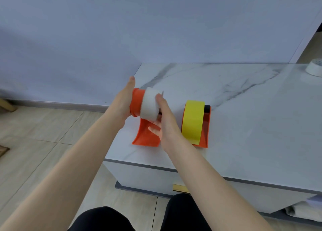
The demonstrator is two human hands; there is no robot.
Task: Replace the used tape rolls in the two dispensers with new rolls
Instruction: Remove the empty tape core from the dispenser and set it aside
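A white roll (151, 103) is seated on the orange hub (137, 102) of the left dispenser (145, 134), near the front left corner of the marble table (244, 126). The hub's outer end is gripped by the left hand (124, 100), thumb raised toward the wall. The roll is clasped by the right hand (164, 119) — one fingertip pressed on its top, the other fingers curled underneath it, above the dispenser's curved base. Just to the right, apart from the hands, the second dispenser (206, 126) is stood with a yellow roll (193, 120) mounted in it. Another white roll (314, 67) is left lying flat at the table's far right edge — well apart from both dispensers.
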